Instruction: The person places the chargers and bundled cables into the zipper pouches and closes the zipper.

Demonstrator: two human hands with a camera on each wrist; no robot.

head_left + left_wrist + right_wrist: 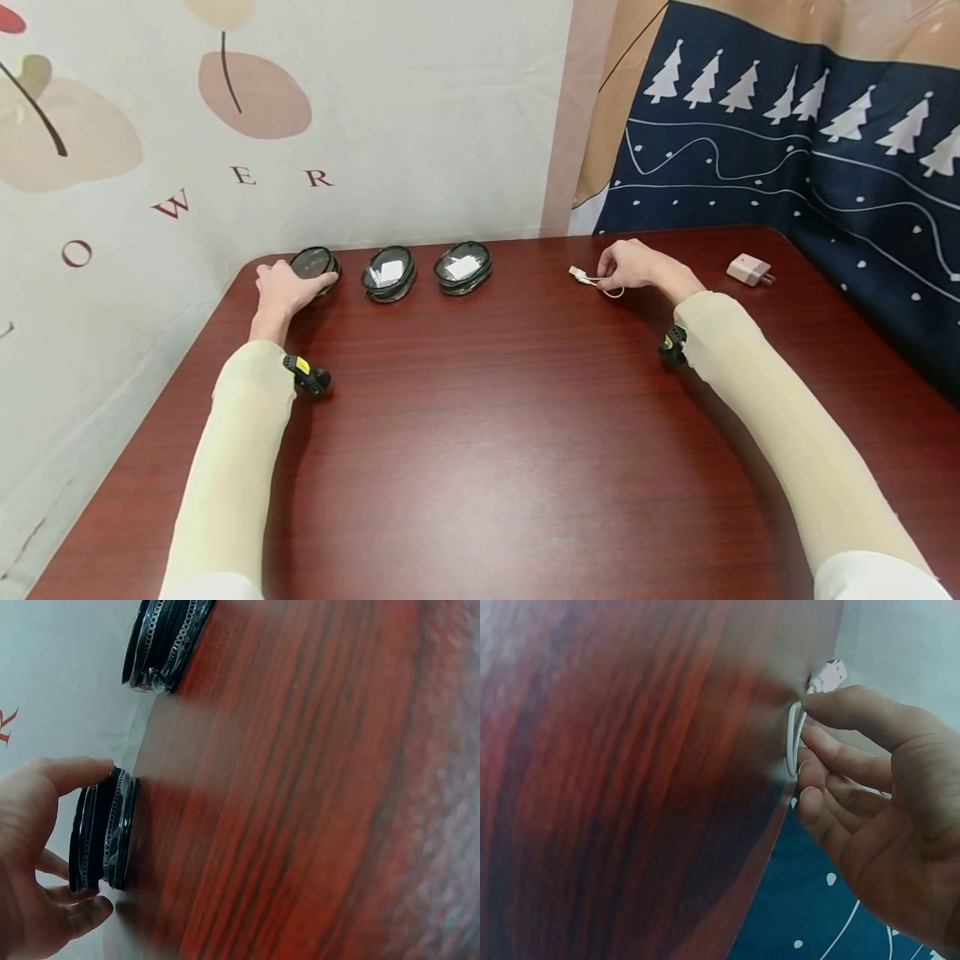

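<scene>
At the far left of the table, my left hand (283, 292) grips a round black zip case (313, 263), thumb on one side and fingers round the other. In the left wrist view, zipper-like bands run round the side of this black case (103, 832). Two similar cases, the middle one (389, 273) and the right one (462, 267), lie beside it with white labels under shiny wrapping. Toward the back right, my right hand (637, 265) pinches a small looped white USB cable (791, 742). Its metal-tipped plug (829, 675) sticks out past my thumb.
A white power adapter (748, 269) with metal prongs lies right of my right hand. The dark red wooden table (480, 433) meets a printed pale wall cloth (427, 125) at the back. A navy cloth with white trees (750, 150) hangs along the right edge.
</scene>
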